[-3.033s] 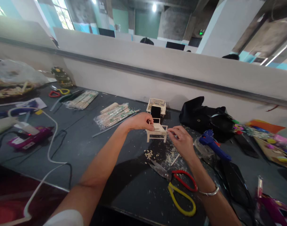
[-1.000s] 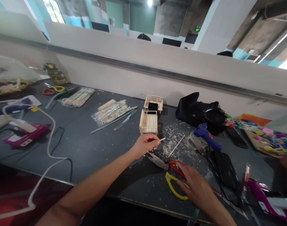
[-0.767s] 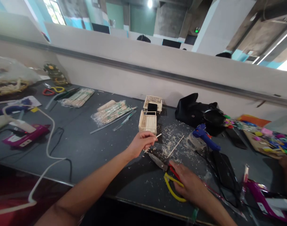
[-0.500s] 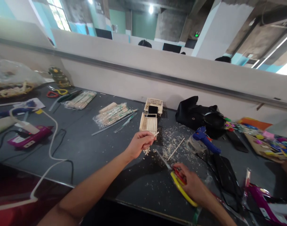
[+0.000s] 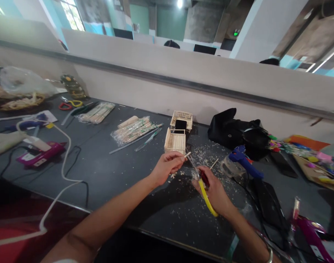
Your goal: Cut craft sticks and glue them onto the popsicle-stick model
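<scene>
Hands (image 5: pixel 167 166): two
Scissors (image 5: pixel 204 190): two pairs, one at ten o'clock
Stick furniture (image 5: pixel 175 140): two pieces, twelve o'clock
Stick packets (image 5: pixel 134 129): two, eleven o'clock
Glue guns (image 5: pixel 245 160): at least three

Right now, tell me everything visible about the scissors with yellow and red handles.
The scissors with yellow and red plastic handle loops have slim grey metal blades. The right hand grips them by the handles, held above the dark table, blades pointing away and leftward, tips at the thin wooden stick pinched in the left hand. Blade gap unclear.
</scene>
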`<state>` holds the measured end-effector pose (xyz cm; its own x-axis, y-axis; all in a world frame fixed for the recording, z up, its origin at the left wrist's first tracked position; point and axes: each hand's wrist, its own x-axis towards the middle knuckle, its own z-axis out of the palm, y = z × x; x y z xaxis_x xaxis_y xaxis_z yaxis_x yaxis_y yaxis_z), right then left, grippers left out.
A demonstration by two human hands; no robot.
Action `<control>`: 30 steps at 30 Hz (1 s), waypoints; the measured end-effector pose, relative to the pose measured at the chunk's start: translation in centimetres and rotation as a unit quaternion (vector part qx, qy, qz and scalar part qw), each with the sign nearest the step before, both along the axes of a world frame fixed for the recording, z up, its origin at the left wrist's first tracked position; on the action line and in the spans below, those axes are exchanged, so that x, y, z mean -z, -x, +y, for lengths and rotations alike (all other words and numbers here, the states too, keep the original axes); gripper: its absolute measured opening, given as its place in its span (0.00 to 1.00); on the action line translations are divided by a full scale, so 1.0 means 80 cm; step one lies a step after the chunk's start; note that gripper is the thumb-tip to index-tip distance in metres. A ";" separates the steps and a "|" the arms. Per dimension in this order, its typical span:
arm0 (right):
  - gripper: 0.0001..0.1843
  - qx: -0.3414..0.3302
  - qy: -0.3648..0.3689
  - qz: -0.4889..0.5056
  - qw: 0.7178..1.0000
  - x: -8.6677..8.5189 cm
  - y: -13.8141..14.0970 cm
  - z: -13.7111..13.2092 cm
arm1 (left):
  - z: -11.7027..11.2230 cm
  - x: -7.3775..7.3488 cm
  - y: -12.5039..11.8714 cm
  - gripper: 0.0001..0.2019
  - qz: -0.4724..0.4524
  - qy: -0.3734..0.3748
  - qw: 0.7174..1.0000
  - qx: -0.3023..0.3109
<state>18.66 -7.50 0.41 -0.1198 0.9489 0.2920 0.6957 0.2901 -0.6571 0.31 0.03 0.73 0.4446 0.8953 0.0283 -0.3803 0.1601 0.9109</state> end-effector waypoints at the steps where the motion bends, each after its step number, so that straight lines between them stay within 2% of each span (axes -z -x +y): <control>1: 0.16 0.001 -0.005 -0.004 1.000 0.003 0.003 0.002 | -0.002 0.001 -0.001 0.16 0.006 0.001 1.000 0.003; 8: 0.17 -0.003 -0.035 -0.043 0.998 0.023 0.001 0.003 | -0.008 0.010 -0.008 0.17 0.039 0.024 0.999 0.014; 17: 0.16 -0.054 -0.072 -0.049 0.995 0.028 -0.006 -0.001 | -0.014 0.008 -0.009 0.19 0.060 -0.029 0.997 0.035; 21: 0.19 -0.062 -0.077 -0.050 0.994 0.030 -0.007 -0.002 | -0.015 0.008 -0.009 0.21 0.061 -0.052 0.996 0.033; 25: 0.22 -0.059 -0.057 -0.058 0.995 0.032 -0.007 -0.004 | -0.016 0.008 -0.009 0.23 0.072 -0.063 0.995 0.037; 30: 0.18 -0.025 0.001 -0.067 0.997 0.036 -0.008 -0.004 | -0.020 0.009 -0.013 0.24 0.062 -0.081 0.994 0.043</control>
